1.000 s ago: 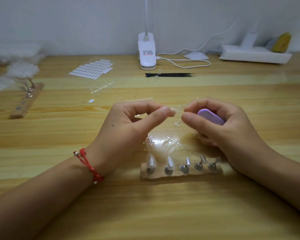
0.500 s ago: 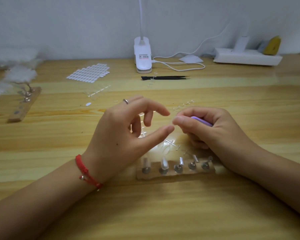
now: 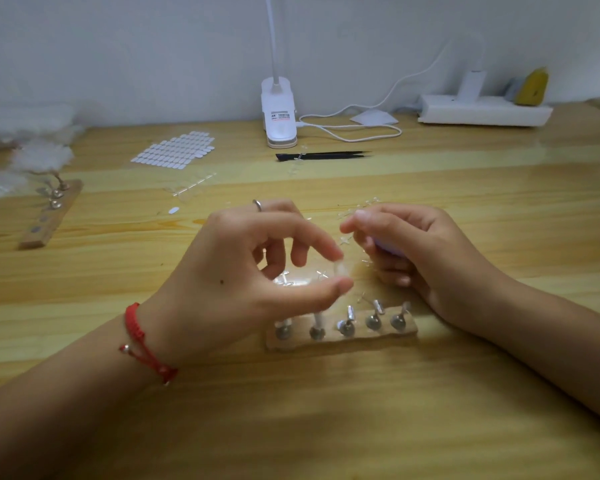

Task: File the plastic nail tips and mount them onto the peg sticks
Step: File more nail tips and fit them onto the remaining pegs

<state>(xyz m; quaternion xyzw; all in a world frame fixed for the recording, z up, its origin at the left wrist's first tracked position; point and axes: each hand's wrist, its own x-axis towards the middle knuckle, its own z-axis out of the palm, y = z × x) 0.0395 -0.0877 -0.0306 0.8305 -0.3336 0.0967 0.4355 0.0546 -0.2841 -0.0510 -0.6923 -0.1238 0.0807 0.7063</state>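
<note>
left hand (image 3: 257, 271) has closed thumb and forefinger onto a clear nail tip (image 3: 340, 270) just above the peg block (image 3: 378, 338), right hand (image 3: 426, 251) curls round the purple file (image 3: 386, 246); mounting step, likely next: seat tip squarely on a bare peg.

Your left hand (image 3: 243, 271) wears a thin silver ring (image 3: 257, 205) — its wrist, a red cord bracelet (image 3: 134, 329) with silver beads.

Bare tabletop (image 3: 326, 410) before the peg block (image 3: 329, 342)
</note>
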